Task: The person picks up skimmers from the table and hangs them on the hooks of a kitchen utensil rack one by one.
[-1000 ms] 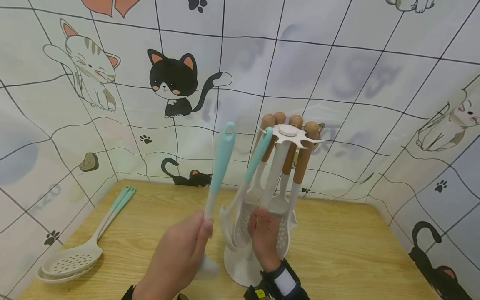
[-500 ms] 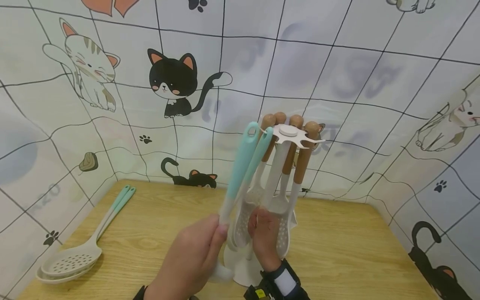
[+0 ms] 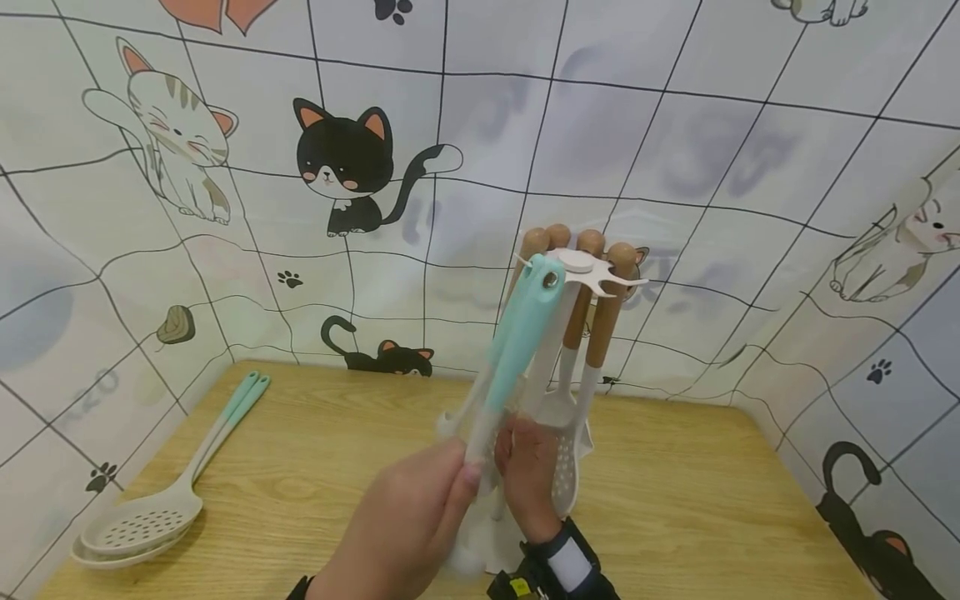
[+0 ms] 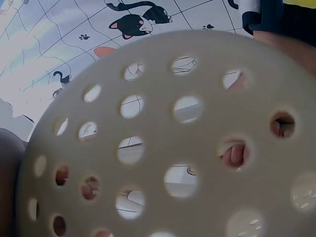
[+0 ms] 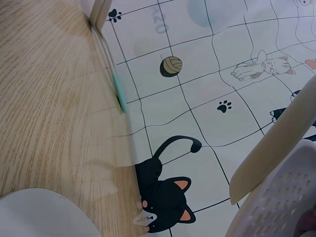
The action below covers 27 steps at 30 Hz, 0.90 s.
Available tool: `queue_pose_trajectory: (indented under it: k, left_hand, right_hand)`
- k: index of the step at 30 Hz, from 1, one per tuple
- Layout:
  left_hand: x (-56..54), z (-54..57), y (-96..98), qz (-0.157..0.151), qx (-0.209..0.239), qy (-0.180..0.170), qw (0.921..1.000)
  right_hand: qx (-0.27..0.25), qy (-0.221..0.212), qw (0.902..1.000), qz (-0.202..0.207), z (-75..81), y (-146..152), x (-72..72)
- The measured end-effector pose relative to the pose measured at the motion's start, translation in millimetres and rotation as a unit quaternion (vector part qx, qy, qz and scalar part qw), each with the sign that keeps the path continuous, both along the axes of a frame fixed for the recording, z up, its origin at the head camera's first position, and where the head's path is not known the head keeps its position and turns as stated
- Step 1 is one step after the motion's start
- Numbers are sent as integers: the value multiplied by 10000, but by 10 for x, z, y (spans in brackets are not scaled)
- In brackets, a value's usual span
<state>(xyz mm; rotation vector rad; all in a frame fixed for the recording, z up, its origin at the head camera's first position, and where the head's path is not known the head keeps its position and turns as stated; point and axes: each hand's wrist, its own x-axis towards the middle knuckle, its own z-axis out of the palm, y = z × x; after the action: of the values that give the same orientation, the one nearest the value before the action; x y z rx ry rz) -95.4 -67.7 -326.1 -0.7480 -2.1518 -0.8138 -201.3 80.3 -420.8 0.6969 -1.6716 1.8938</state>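
Observation:
My left hand (image 3: 405, 517) grips a slotted spoon by the pale lower part of its handle. The spoon's teal handle (image 3: 528, 329) leans to the right, its holed end overlapping the top of a white utensil rack (image 3: 577, 262); I cannot tell whether it touches a hook. The spoon's perforated head (image 4: 207, 128) fills much of the left wrist view. My right hand (image 3: 528, 475) grips the rack's upright post. Several utensils with brown handles (image 3: 606, 317) hang around the rack. Another teal-handled utensil hangs just behind the held handle and is mostly hidden.
Two nested utensils (image 3: 142, 525), the upper one slotted, lie at the table's left, their teal handles pointing back. The wood table (image 3: 690, 500) meets a cat-print cloth (image 3: 480, 167) behind and at both sides. The rack's round base (image 5: 42, 217) stands on the table.
My left hand has carried the slotted spoon rightward, from beside the rack to in front of its top. The right hand has stayed on the post.

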Motion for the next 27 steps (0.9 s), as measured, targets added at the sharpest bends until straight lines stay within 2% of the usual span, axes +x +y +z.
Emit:
queue_pose_trajectory:
  k: [5, 8, 12, 19, 23, 27]
  left_hand:
    - [1, 0, 22, 51, -106, 51, 9999]
    - [10, 8, 31, 62, -120, -101, 9999]
    - [19, 13, 41, 79, -106, -293, 9995]
    - [0, -10, 57, 5, -43, -203, 9998]
    - [-13, -26, 76, 4, -42, -176, 9998]
    - [-17, -39, 95, 27, -54, -367, 9993]
  right_hand:
    - [87, -171, 9997, -139, 0, 6, 12]
    - [183, -270, 9992, -239, 6, 9, 17]
    - [166, -178, 9995, -202, 11, 8, 14]
    - [248, -62, 9993, -277, 2, 6, 14]
    - [265, -290, 9987, -339, 15, 3, 29]
    - [330, -677, 9957, -541, 21, 1, 44]
